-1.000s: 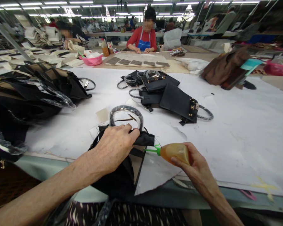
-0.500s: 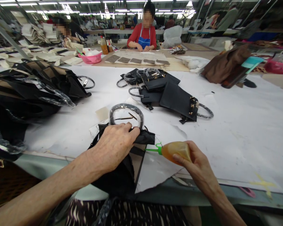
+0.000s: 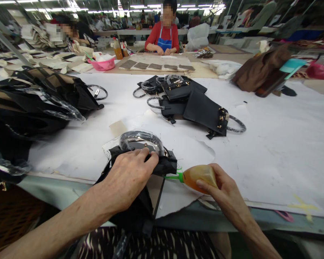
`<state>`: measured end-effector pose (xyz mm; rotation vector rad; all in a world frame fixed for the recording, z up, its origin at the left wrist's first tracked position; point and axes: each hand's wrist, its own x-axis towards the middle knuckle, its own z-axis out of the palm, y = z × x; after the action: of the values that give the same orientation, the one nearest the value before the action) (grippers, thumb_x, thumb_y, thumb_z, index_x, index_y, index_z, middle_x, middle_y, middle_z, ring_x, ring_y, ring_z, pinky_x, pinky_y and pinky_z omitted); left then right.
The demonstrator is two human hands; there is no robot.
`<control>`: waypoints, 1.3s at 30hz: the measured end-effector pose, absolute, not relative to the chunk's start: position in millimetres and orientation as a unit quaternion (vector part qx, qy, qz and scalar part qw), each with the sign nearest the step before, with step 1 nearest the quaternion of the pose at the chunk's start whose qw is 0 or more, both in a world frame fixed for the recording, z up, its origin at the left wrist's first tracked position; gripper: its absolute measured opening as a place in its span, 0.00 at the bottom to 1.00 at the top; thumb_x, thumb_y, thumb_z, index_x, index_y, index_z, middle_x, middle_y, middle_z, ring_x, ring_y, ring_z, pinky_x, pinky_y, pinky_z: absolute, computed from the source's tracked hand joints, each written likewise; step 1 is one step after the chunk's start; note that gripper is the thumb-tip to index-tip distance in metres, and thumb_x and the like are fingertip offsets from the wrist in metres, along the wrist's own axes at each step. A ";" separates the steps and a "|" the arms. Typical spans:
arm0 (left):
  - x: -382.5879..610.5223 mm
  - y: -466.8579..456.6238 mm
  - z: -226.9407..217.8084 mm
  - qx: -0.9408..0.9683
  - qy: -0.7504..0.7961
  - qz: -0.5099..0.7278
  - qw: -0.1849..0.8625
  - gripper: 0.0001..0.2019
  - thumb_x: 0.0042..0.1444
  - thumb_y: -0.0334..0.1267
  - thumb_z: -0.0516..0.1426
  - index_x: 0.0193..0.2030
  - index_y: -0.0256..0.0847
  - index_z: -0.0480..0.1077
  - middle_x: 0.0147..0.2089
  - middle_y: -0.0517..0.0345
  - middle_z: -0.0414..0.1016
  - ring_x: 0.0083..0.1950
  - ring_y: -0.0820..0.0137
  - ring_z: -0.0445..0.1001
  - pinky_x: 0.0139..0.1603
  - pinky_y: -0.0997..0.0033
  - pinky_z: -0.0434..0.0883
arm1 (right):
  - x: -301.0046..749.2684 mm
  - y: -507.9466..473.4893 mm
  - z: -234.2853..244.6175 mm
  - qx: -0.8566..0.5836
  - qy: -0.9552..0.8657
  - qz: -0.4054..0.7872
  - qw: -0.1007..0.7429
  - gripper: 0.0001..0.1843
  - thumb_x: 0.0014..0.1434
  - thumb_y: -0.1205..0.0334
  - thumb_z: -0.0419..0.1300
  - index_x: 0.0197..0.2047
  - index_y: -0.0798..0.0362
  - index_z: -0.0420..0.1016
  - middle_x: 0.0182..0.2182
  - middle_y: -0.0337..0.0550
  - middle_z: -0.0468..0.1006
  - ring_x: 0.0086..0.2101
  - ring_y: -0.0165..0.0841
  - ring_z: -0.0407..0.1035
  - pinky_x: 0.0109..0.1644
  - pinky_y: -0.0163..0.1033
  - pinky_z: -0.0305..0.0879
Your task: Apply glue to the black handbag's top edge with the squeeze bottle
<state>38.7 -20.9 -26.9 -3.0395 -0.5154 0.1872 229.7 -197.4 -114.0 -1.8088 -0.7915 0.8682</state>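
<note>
A black handbag piece (image 3: 166,163) with a plastic-wrapped handle (image 3: 142,138) lies at the near table edge. My left hand (image 3: 133,171) is closed on its upper edge, the fingertips hidden behind the black material. A beige and black panel (image 3: 156,190) shows below that edge. In my right hand (image 3: 220,183) is a squeeze bottle (image 3: 198,178) of amber liquid, lying on its side with its green nozzle pointing left. The nozzle tip is at the panel just under the bag's edge; whether it touches cannot be made out.
Several black bag pieces with wrapped handles (image 3: 205,113) lie ahead, and more bags (image 3: 78,93) are piled at left. A brown bag (image 3: 261,70) stands at far right. Across the table sits a person in red (image 3: 151,36), near a pink basin (image 3: 102,64).
The wrapped handle has tipped lower, and the bag's edge has come slightly nearer to me with my left hand. The bottle has lowered a little, its nozzle still at the bag.
</note>
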 end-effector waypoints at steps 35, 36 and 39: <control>33.5 -23.5 -32.9 -0.987 -0.140 0.024 0.076 0.21 0.47 0.28 0.56 0.50 0.36 0.62 0.47 0.49 0.71 0.42 0.60 0.73 0.34 0.65 0.71 | 212.0 -217.7 -101.9 -0.669 -0.280 0.467 0.506 0.14 0.52 0.52 0.63 0.34 0.52 0.66 0.25 0.35 0.66 0.27 0.33 0.61 0.28 0.34 0.57; 33.4 -23.5 -32.8 -0.987 -0.138 0.020 0.077 0.20 0.47 0.28 0.56 0.50 0.36 0.62 0.47 0.49 0.71 0.42 0.60 0.73 0.33 0.64 0.71 | 210.8 -218.4 -101.3 -0.665 -0.276 0.469 0.511 0.14 0.52 0.52 0.63 0.34 0.52 0.66 0.25 0.34 0.66 0.27 0.33 0.60 0.28 0.34 0.56; 34.0 -23.5 -32.0 -0.987 -0.138 0.017 0.080 0.20 0.47 0.28 0.56 0.49 0.36 0.63 0.47 0.49 0.71 0.41 0.60 0.73 0.32 0.64 0.71 | 206.9 -221.4 -99.5 -0.656 -0.272 0.476 0.519 0.13 0.51 0.53 0.64 0.34 0.51 0.68 0.25 0.34 0.67 0.27 0.33 0.60 0.28 0.33 0.56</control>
<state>34.0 -23.5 -32.0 -2.9527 -0.4136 0.0522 206.9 -221.4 -99.5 -1.5732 -0.6535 1.1427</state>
